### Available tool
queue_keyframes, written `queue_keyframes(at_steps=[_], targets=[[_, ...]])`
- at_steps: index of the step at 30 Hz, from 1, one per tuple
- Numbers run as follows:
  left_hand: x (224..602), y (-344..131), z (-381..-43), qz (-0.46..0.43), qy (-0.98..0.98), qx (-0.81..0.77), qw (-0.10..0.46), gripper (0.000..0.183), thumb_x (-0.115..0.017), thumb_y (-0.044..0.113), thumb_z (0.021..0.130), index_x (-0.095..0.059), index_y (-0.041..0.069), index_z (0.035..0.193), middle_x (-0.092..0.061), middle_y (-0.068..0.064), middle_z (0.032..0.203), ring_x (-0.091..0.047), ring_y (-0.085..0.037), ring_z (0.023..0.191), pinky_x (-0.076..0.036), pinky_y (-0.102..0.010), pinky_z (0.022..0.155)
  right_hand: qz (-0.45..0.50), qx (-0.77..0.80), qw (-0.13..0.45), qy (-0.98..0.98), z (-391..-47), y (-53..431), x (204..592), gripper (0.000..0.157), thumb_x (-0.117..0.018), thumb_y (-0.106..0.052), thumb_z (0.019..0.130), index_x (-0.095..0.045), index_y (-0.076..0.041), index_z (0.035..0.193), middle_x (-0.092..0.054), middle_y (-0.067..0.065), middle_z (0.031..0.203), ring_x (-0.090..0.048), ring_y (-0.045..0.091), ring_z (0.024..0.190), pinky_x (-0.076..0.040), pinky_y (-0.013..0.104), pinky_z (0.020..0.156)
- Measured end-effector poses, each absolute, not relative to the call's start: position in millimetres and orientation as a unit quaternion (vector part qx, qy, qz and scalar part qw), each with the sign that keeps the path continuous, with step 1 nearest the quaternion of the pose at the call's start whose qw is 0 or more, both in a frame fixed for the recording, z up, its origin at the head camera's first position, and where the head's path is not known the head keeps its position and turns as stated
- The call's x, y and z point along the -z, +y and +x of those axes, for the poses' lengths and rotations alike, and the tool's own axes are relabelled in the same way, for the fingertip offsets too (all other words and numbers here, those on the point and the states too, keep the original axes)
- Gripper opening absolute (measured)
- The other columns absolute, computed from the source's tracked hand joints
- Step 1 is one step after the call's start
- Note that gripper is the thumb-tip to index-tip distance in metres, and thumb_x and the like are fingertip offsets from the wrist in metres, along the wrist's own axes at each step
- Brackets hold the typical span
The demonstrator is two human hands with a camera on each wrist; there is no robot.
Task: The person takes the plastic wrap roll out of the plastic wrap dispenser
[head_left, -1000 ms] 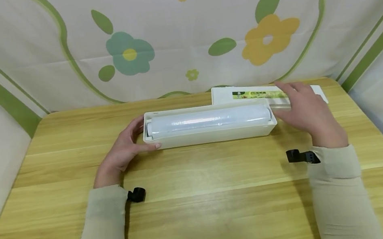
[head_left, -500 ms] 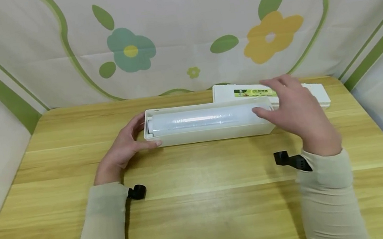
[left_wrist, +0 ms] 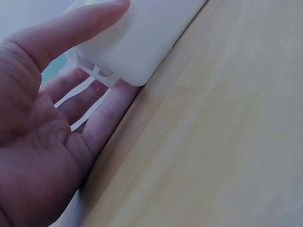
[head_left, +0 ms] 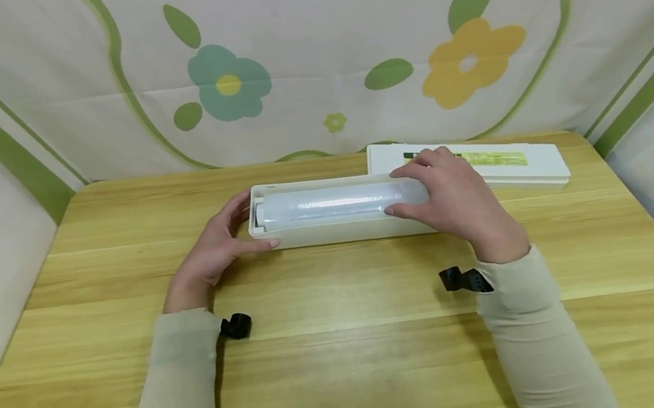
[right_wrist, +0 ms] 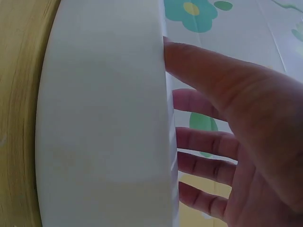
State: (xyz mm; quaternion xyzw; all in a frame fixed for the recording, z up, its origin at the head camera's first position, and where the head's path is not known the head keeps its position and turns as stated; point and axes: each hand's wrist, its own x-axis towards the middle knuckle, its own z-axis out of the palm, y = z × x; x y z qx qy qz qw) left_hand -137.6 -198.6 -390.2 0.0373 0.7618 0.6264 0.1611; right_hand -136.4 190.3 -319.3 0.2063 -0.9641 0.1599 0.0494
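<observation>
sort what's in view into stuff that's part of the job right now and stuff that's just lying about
Part of the job:
white box, open-topped
shiny roll, lying in it
left hand, holding the box's left end
right hand, over the roll

Just lying about:
white labelled slab, behind the box, unheld; likely its lid
wooden table
flowered backdrop

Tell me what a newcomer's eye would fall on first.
Likely the shiny roll in the white box, gripped at one end by the left hand, the right hand over the roll. Next, the bright flowers on the backdrop, then the lid behind the box's right end.
</observation>
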Motion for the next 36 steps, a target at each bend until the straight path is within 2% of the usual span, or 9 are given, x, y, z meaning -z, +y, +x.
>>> queue_keyframes(at_steps=[5, 12, 25, 36], targets=[[389.6, -199.8, -138.6, 0.035, 0.762, -0.627, 0.161, 0.107, -0.093, 0.006, 0.082, -0.034, 0.026, 0.170, -0.043, -0.003, 0.168, -0.038, -0.026, 0.155, -0.029, -0.052, 0.130, 0.217, -0.145, 0.061, -0.963, -137.9, 185.8, 318.3, 0.062, -0.090, -0.049, 0.085, -0.075, -0.015, 0.135, -0.070, 0.014, 0.126, -0.064, 0.039, 0.113, -0.051, 0.060, 0.095], [387.1, -199.6, -138.4, 0.037, 0.761, -0.627, 0.160, 0.107, -0.092, 0.006, 0.082, -0.034, 0.026, 0.169, -0.043, -0.004, 0.168, -0.038, -0.026, 0.153, -0.029, -0.052, 0.130, 0.199, -0.114, 0.039, -0.973, -136.8, 178.9, 314.4, 0.068, -0.087, -0.058, 0.085, -0.073, -0.018, 0.138, -0.071, 0.013, 0.125, -0.067, 0.037, 0.112, -0.054, 0.059, 0.088], [388.0, -197.9, -139.4, 0.033, 0.759, -0.632, 0.154, 0.105, -0.093, 0.004, 0.081, -0.038, 0.027, 0.167, -0.047, -0.003, 0.166, -0.041, -0.025, 0.151, -0.032, -0.050, 0.128, 0.186, -0.126, 0.005, -0.974, -138.8, 178.7, 317.1, 0.070, -0.085, -0.060, 0.086, -0.071, -0.019, 0.141, -0.068, 0.013, 0.134, -0.063, 0.041, 0.121, -0.051, 0.063, 0.096], [386.5, -196.6, -137.5, 0.037, 0.764, -0.624, 0.158, 0.108, -0.093, 0.003, 0.081, -0.035, 0.022, 0.169, -0.046, -0.005, 0.167, -0.041, -0.026, 0.152, -0.034, -0.048, 0.128, 0.187, -0.139, -0.010, -0.973, -140.2, 179.6, 319.9, 0.072, -0.087, -0.060, 0.085, -0.071, -0.019, 0.141, -0.067, 0.015, 0.139, -0.061, 0.040, 0.126, -0.050, 0.064, 0.102]])
